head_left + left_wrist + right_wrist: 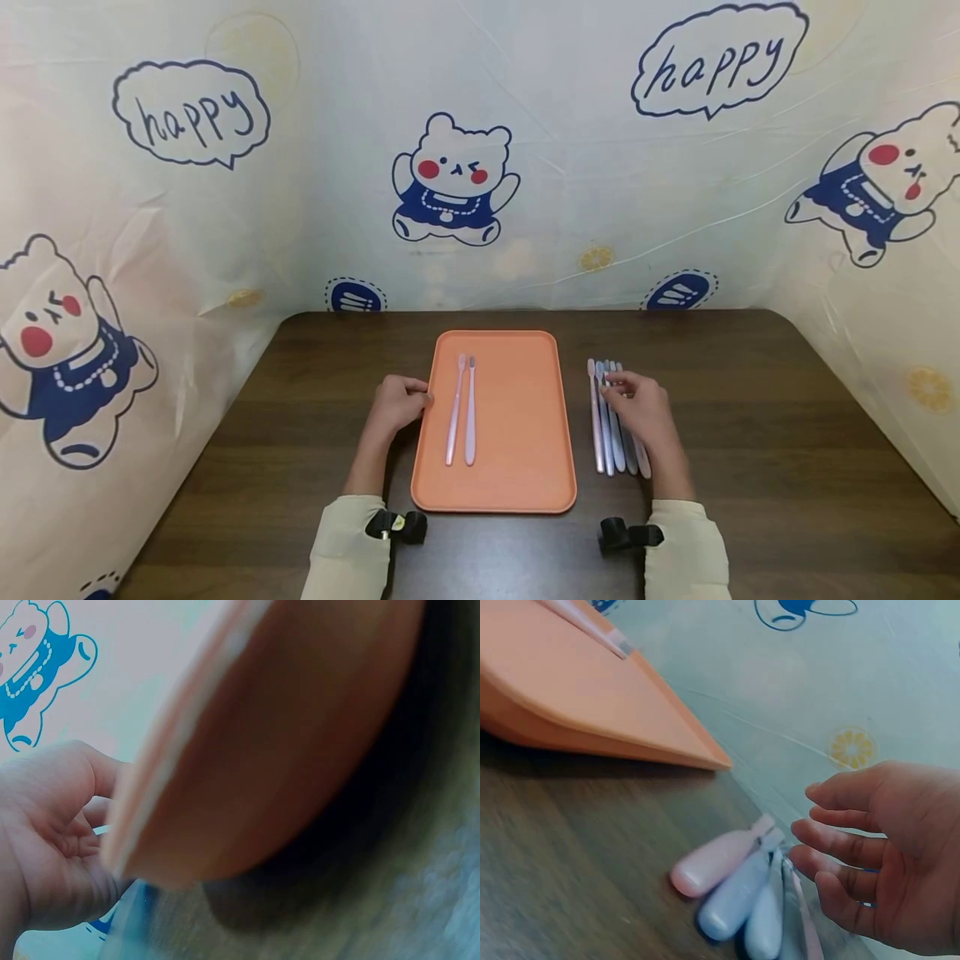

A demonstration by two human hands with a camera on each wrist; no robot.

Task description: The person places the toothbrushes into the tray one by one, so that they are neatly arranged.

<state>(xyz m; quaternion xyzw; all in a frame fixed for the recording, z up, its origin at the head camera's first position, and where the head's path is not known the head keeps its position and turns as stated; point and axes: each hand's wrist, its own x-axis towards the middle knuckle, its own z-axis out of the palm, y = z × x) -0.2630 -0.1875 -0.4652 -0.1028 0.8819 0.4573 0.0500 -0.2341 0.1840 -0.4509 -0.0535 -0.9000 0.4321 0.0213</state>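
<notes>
An orange tray lies on the table. My left hand holds its left rim, with the thumb and fingers at the edge; the left wrist view shows the hand beside the raised rim. On the tray's left half lie a pink toothbrush and a pale lilac toothbrush, side by side. Right of the tray lie several toothbrushes in pink, blue and grey. Over their head ends hovers my right hand, its fingers relaxed and apart; in the right wrist view nothing is in the hand.
The brown wooden table extends around the tray on both sides. Behind it hangs a pale printed curtain with cartoon bears, which also closes off the left and right sides. Black wrist devices sit on both cream sleeves.
</notes>
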